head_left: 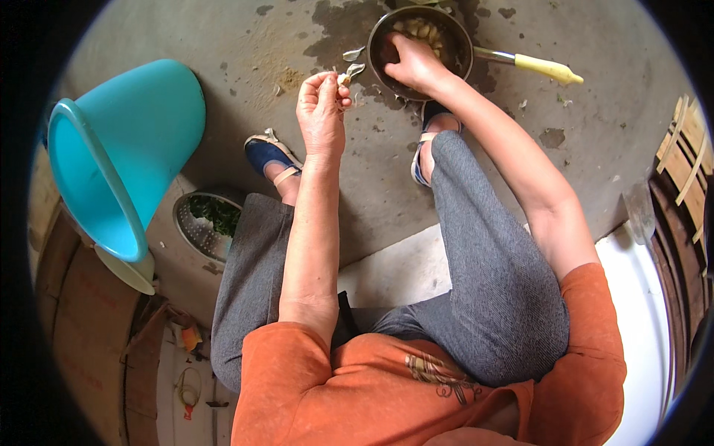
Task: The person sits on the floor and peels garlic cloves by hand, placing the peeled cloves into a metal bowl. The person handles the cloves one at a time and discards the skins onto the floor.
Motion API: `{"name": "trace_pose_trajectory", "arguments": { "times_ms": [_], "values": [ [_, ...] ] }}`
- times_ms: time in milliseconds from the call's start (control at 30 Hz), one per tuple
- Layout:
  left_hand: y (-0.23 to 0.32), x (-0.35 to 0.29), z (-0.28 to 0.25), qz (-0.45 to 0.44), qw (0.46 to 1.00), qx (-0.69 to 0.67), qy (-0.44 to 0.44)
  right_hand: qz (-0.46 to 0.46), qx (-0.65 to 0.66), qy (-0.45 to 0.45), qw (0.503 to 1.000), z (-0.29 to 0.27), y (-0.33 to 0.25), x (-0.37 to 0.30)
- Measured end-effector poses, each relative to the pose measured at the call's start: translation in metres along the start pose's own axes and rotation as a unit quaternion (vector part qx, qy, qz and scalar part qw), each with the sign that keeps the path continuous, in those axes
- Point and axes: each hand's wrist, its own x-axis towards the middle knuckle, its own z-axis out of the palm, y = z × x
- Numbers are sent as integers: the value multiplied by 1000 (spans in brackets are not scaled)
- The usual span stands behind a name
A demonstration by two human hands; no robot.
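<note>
My left hand (323,115) is raised over the floor with its fingers pinched on white papery garlic peel (343,79). Loose peel flakes (354,54) lie just past it, between the hand and a dark metal pan (471,50). Inside the pan are several pale peeled garlic cloves (421,30) in what looks like water. My right hand (413,65) reaches down into the pan at its near left side. Its fingertips are lost in the dark inside, so whether they grip anything does not show.
The pan's yellow handle (549,68) points right. At left a turquoise bucket (149,111) lies tipped over, beside a metal colander (195,239) with green leaves. My shoes (269,154) stand between the bucket and pan. Wet patches and scraps dot the concrete floor (513,141).
</note>
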Motion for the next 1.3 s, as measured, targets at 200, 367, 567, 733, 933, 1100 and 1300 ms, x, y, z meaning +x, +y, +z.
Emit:
{"name": "trace_pose_trajectory", "arguments": {
  "times_ms": [200,367,567,733,933,1100,1300],
  "values": [
    [-8,4,-12,-39,998,-43,0,267,382,-192,864,-19,-2,16],
    [-19,10,4,-89,994,45,-35,77,153,-90,981,12,7,17],
    [-32,11,9,-98,993,42,-41,314,456,-181,813,-14,-5,9],
    [-31,12,4,-93,992,65,-50,256,466,-206,821,-17,-7,1],
    [-28,14,9,-44,993,97,-58,263,488,-178,813,-10,-7,7],
    [-8,9,28,73,981,174,-45,245,539,-152,791,-35,-6,-16],
    [9,-6,54,52,979,150,-127,192,613,-154,750,-67,-27,-49]
  ]
}}
